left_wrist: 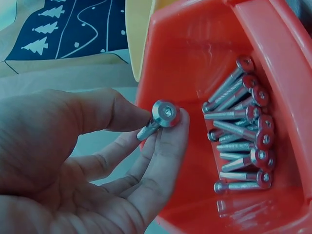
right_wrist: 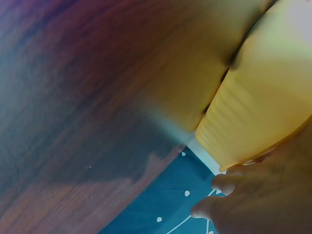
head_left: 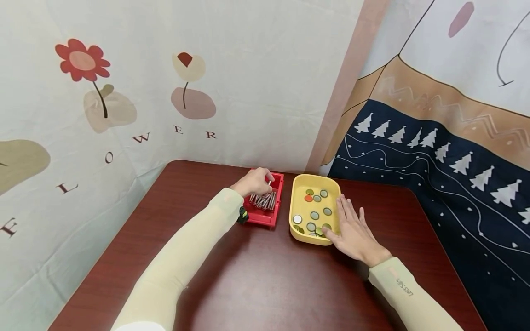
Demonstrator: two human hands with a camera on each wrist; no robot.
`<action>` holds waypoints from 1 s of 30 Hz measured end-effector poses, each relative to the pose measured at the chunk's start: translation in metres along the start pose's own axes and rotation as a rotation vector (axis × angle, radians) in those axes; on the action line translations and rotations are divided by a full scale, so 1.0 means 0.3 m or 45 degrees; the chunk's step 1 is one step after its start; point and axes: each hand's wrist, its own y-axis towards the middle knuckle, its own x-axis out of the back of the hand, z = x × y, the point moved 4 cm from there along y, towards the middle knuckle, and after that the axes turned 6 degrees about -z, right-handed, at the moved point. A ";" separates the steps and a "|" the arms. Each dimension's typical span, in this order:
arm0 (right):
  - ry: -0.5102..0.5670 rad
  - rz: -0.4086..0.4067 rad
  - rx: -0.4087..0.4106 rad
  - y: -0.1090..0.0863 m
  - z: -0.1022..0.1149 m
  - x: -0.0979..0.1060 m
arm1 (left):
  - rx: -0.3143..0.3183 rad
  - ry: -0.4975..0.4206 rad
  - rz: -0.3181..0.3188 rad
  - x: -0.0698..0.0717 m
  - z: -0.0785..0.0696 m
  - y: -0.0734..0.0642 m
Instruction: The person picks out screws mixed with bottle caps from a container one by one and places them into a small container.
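Note:
Between thumb and fingertips my left hand pinches a silver bolt with a round hex-socket head, held above the red bin. Several similar bolts lie in a heap inside that bin. My right hand rests along the right rim of the yellow tray, its fingers straight and the thumb over the near corner. Scattered on the tray's floor are several round discs, mostly grey-green, with one orange disc and one white disc.
Both containers stand side by side near the back of a dark reddish-brown table. Behind the table hangs a white cloth printed with flowers and letters. A navy cloth with white trees hangs at the right.

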 end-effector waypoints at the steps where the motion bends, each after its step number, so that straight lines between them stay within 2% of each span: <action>1: 0.001 -0.001 0.000 0.000 0.001 -0.001 | 0.007 0.001 0.002 0.003 0.003 -0.001; 6: 0.002 0.000 -0.003 -0.003 0.003 -0.003 | 0.029 -0.004 0.046 0.013 0.012 -0.009; 15: 0.007 0.004 -0.008 -0.010 0.001 -0.004 | 0.024 0.029 0.062 0.000 0.022 -0.003; 18: 0.011 0.003 -0.009 -0.012 0.001 -0.006 | 0.007 0.063 0.039 -0.005 0.021 -0.001; 24: 0.005 -0.002 -0.009 -0.011 0.000 -0.005 | -0.055 0.237 -0.050 -0.016 0.012 -0.007; 30: 0.005 -0.003 -0.012 -0.010 0.005 -0.006 | -0.078 0.340 -0.110 -0.030 0.013 -0.013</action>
